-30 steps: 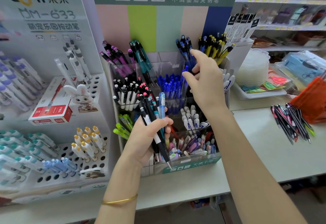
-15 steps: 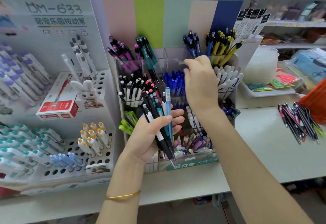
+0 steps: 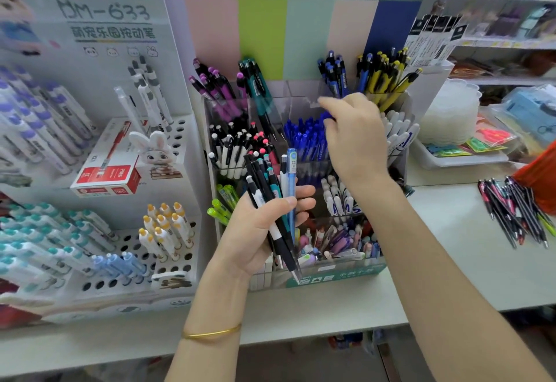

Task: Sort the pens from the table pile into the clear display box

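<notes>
ok so the bundle of pens [image 3: 264, 177] sits in the left hand [image 3: 252, 237], right in front of the clear display box [image 3: 301, 102]; long axis nearly upright, clicker ends up and leaning a bit left, tips pointing down and right toward the box's front label; left palm is turned upward-ish, thumb and fingers wrapped round the bundle; right hand [image 3: 355, 144] comes in from the right, wrist bent, over the blue pens [image 3: 304, 138] compartment, fingers curled down; can't tell if it's pinching one; rest of the pile [image 3: 517, 210] lies on the table [image 3: 448, 210], far right
</notes>
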{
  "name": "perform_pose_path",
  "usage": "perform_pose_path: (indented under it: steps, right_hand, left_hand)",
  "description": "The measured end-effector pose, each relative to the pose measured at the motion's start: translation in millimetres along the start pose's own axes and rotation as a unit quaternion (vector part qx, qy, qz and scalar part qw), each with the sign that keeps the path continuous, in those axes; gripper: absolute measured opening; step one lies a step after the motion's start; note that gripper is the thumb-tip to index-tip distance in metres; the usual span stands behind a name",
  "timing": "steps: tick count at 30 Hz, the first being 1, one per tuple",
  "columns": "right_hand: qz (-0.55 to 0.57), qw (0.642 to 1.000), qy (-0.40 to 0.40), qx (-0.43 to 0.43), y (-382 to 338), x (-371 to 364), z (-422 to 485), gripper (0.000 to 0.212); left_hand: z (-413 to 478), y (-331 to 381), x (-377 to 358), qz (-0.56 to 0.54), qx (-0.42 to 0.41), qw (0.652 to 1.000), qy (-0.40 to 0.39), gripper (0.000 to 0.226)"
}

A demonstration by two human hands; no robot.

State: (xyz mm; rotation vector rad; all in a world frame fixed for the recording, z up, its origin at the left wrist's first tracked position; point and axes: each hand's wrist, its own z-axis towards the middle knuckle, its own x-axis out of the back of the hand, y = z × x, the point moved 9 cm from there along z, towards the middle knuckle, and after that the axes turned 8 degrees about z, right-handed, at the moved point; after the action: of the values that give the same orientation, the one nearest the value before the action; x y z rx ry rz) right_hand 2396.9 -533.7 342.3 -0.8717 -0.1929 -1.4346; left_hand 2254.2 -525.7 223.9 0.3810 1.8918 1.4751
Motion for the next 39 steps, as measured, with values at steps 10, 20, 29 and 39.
perform_pose_path:
  steps: [10, 20, 29, 39]
  right_hand:
    - [0.418, 0.867, -0.155, -0.222, -14, -23, -84, 0.014]
    - [0.339, 0.934, -0.038, -0.104, -23, -10, -71, 0.018]
    - [0.137, 0.981, -0.132, 0.030, -41, -51, -94, 0.016]
    - [0.108, 0.991, -0.074, 0.002, -38, -27, -94, 0.014]
  left_hand:
    - [-28, -14, 36, 0.065, 0.009, 0.995, 0.075, 0.027]
    - [-52, -3, 85, 0.083, -0.016, 0.975, 0.207, 0.030]
    - [-52, -10, 72, -0.017, -0.019, 0.989, 0.146, 0.024]
    - [-50, 0, 52, -0.018, -0.066, 0.996, 0.049, 0.028]
